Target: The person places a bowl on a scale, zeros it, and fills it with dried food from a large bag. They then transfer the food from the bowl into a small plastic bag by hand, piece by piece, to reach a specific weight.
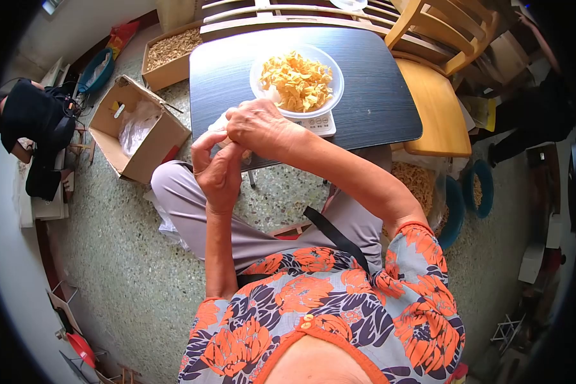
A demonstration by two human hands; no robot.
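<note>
My left hand (219,168) and my right hand (257,126) meet at the near left edge of the small dark table (377,96). Both have their fingers closed together around a whitish, see-through plastic bag (218,124), of which little shows; the fingers hide the rest. Just beyond my right hand, a clear plastic bowl (337,80) heaped with yellow-orange dried flakes (297,80) rests on a white kitchen scale (325,125). The scale's buttons face me, partly behind my right wrist.
Left of the table is an open cardboard box (129,163) with plastic inside, near another box (175,51) of brown pieces. A wooden chair (432,102) touches the right side. Blue tubs (453,214) stand on the floor. Another person (38,121) is at far left.
</note>
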